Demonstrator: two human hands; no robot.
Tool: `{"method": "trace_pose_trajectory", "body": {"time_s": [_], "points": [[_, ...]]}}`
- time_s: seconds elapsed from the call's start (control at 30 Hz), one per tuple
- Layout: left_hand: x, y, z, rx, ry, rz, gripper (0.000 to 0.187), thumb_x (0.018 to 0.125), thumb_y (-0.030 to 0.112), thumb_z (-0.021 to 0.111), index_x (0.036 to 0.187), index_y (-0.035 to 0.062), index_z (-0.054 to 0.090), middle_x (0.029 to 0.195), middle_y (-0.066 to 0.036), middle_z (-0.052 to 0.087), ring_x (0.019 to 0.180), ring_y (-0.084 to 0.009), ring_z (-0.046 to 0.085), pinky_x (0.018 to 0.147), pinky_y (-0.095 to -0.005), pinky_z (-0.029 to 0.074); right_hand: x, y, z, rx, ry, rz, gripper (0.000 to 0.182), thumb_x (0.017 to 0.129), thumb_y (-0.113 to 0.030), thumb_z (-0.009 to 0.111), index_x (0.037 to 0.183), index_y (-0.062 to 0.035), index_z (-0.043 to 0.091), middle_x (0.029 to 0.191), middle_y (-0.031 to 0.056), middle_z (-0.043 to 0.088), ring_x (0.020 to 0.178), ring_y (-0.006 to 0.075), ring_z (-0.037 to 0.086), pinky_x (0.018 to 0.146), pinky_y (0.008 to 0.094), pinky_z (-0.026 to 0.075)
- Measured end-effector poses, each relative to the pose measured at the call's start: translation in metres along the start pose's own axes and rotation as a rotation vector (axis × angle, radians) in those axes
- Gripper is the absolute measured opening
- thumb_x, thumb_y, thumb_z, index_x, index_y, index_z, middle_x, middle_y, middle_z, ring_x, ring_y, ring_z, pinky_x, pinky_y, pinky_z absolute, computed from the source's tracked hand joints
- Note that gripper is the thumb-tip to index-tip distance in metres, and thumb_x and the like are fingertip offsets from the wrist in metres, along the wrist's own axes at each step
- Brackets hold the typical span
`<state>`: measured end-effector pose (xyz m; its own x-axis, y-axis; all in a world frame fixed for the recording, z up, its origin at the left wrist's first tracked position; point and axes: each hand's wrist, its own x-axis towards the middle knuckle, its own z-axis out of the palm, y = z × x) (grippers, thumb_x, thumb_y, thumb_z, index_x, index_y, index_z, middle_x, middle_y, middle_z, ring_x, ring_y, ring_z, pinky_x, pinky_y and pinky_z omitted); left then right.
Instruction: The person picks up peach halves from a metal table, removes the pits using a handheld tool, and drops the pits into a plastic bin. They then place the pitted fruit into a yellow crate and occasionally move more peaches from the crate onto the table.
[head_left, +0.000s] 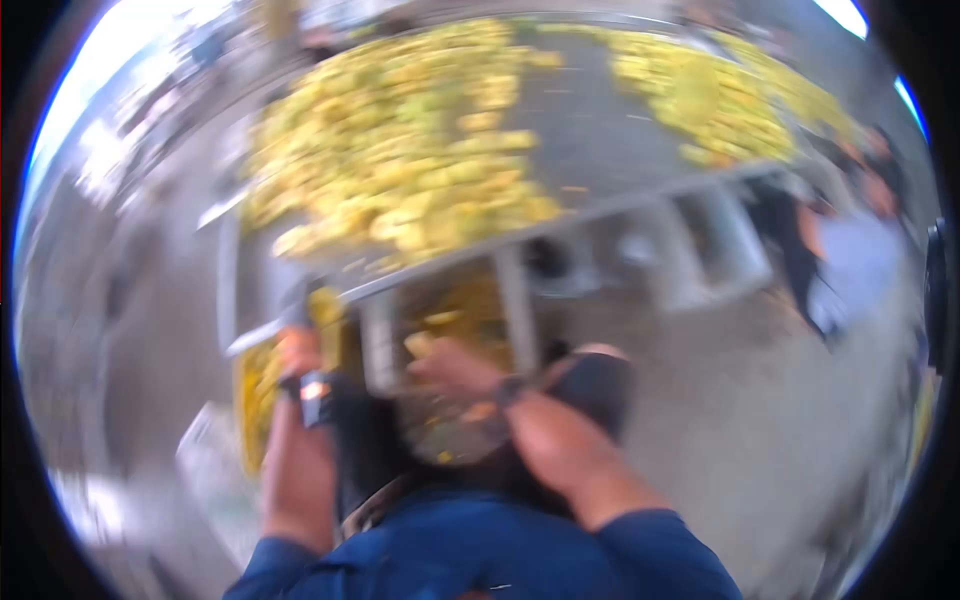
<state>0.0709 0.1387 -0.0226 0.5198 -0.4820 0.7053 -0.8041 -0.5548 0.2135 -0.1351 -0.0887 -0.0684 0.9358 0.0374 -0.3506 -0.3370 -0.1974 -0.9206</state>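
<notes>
Motion blurs the whole view. My left hand (298, 348) is at the near left corner of the metal table (580, 120), its fingers closed round a dark object (297, 302) that I cannot make out clearly. In front of my knees is my right hand (448, 366), with its fingers pressed together on a small yellow piece (420, 344). Behind that hand, yellow pieces lie in an opening (470, 310) below the table edge. A large heap of yellow pieces (400, 150) covers the left part of the tabletop.
A second yellow heap (700, 95) lies on the table's right side. A yellow container (248, 400) with yellow pieces stands beside my left forearm, near a whitish sack (215, 470). Pale bins (710, 240) hang along the table's near edge. Another person (850, 250) is at the right.
</notes>
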Motion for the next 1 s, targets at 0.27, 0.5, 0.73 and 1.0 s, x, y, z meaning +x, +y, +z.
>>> {"method": "trace_pose_trajectory", "body": {"time_s": [0.27,0.5,0.73,1.0], "points": [[-0.171,-0.115,-0.053,-0.113,-0.119,-0.991,0.033,0.102,0.026,0.07,0.128,0.0064,0.071,0.107,-0.013,0.077,0.089,-0.0264,0.077,0.072,-0.04,0.064,0.027,0.013,0.018,-0.235,0.173,-0.005,0.038,0.091,-0.028,0.07,0.096,0.0098,0.068,0.089,0.0354,0.07,0.09,0.0524,0.071,0.079,0.0557,0.055],[-0.192,-0.119,-0.063,-0.818,0.251,-1.942,0.037,0.095,0.034,0.077,0.12,0.0072,0.072,0.103,-0.012,0.077,0.087,-0.0287,0.077,0.071,-0.0421,0.065,0.018,-0.001,0.039,-0.341,0.108,0.004,0.042,0.093,-0.031,0.071,0.108,0.0082,0.067,0.105,0.0357,0.071,0.103,0.0526,0.069,0.091,0.0554,0.056],[-0.134,-0.168,-0.061,0.118,0.424,-1.183,0.023,0.101,0.016,0.064,0.115,0.0025,0.076,0.107,-0.013,0.079,0.099,-0.0286,0.075,0.088,-0.0367,0.059,0.019,-0.01,0.044,-0.392,0.092,0.042,0.038,0.095,-0.031,0.068,0.106,0.0051,0.065,0.103,0.0336,0.072,0.102,0.0531,0.069,0.089,0.0562,0.055],[0.071,-0.125,0.023,0.055,-0.022,-0.67,0.041,0.092,0.018,0.074,0.132,0.0106,0.073,0.128,-0.02,0.074,0.116,-0.0369,0.072,0.103,-0.0433,0.057,0.013,-0.038,0.039,-0.288,0.06,-0.021,0.033,0.095,-0.028,0.066,0.109,0.0017,0.062,0.099,0.0324,0.071,0.096,0.0538,0.068,0.085,0.0583,0.054]]}}
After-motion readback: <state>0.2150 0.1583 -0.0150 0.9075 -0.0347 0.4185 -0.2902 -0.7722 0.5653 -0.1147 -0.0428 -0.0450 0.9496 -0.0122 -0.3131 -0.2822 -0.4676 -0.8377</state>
